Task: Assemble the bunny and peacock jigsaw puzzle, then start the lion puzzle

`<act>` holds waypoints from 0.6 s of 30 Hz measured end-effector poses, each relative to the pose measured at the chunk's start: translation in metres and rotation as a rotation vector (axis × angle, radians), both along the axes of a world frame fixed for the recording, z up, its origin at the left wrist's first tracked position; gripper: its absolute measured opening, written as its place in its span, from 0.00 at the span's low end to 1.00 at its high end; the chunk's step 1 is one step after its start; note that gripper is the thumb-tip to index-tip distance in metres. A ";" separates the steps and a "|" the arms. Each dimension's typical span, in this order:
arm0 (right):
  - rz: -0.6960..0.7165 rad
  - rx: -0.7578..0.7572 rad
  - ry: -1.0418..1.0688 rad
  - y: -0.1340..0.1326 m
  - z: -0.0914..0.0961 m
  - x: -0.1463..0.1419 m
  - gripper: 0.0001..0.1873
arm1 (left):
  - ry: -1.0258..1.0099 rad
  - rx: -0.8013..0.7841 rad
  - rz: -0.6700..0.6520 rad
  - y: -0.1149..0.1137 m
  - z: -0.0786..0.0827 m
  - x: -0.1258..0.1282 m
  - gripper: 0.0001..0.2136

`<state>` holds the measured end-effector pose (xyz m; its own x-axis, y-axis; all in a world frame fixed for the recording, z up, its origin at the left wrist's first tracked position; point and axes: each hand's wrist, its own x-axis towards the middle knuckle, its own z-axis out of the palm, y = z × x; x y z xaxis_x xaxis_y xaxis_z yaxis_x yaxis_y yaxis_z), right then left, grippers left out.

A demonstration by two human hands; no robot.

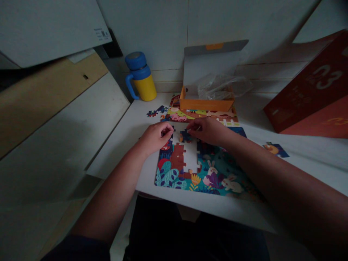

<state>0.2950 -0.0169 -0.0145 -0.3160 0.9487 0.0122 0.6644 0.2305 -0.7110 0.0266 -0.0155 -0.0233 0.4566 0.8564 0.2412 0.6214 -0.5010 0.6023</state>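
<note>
A partly assembled jigsaw puzzle with rabbits, flowers and leaves lies on the white table. Bare table shows through a gap left of its middle. My right hand reaches over the puzzle, its fingertips closed on a dark blue puzzle piece above the gap. At the puzzle's upper left edge is my left hand, fingers curled and thumb pressed against them; whatever may be between them is hidden. Loose puzzle pieces lie beyond my left hand. Another loose piece with an orange shape rests right of my right forearm.
An open orange box holding clear plastic wrap stands on a colourful farm picture at the back. A blue and yellow bottle is at back left. A large red box stands right; a cabinet-like panel borders the left.
</note>
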 end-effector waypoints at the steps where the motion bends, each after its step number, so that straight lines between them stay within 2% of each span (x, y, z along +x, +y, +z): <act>1: 0.012 0.004 -0.003 0.000 0.000 -0.001 0.08 | -0.002 -0.003 -0.002 0.000 0.000 0.000 0.03; 7: 0.028 -0.007 -0.032 -0.003 0.006 -0.003 0.08 | -0.019 0.003 -0.011 0.000 -0.002 0.000 0.03; 14: 0.080 -0.069 -0.201 -0.003 0.020 0.003 0.10 | 0.011 -0.029 -0.011 0.001 0.000 0.000 0.03; 18: 0.104 -0.081 -0.199 -0.001 0.020 0.005 0.11 | 0.025 -0.024 -0.013 0.000 0.000 0.000 0.03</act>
